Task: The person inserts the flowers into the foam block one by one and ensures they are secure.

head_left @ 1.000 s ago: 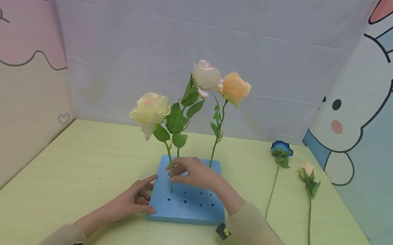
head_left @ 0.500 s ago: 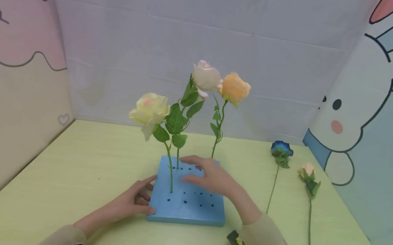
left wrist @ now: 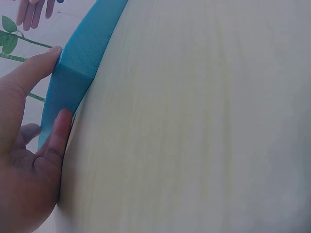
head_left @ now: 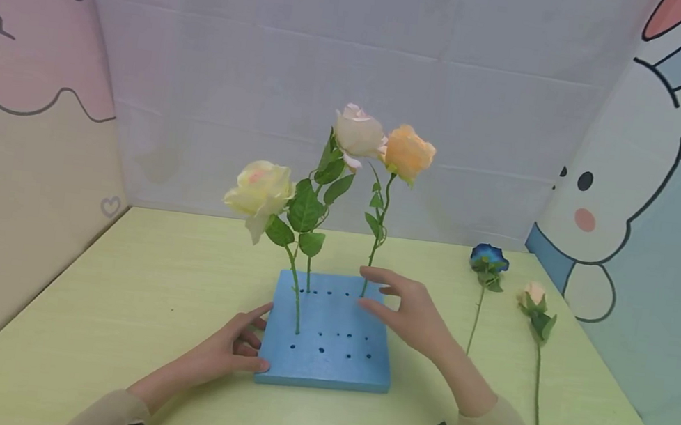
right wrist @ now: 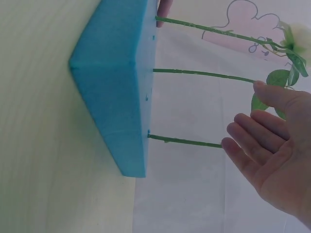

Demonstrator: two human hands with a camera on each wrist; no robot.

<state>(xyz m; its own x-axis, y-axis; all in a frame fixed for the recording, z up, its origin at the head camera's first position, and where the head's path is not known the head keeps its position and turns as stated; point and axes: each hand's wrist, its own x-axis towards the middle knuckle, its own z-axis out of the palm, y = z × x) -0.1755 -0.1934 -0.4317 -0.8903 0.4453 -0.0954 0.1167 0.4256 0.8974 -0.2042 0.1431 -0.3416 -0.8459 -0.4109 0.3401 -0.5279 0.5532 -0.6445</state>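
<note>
A blue foam board (head_left: pixel 341 321) with rows of holes lies on the table. Three artificial roses stand in it: a yellow rose (head_left: pixel 261 191) in front at left, a pale pink rose (head_left: pixel 359 132) behind it, and an orange rose (head_left: pixel 407 153) at the back right. My left hand (head_left: pixel 232 347) rests against the board's left side, its thumb at the front corner. Above the board's right part is my right hand (head_left: pixel 408 309), fingers loosely bent and holding nothing. Its fingertips look near the orange rose's stem; whether they touch it is unclear.
On the table to the right lie a blue rose (head_left: pixel 489 259) and a peach rose (head_left: pixel 535 296), their stems pointing forward. My right forearm covers part of their stems. A pale cloth (head_left: pixel 231 123) hangs behind the table, with cartoon-printed panels at both sides.
My right hand has left the yellow rose's stem and moved right across the board, near the orange rose's stem. My left hand and the board have stayed in place.
</note>
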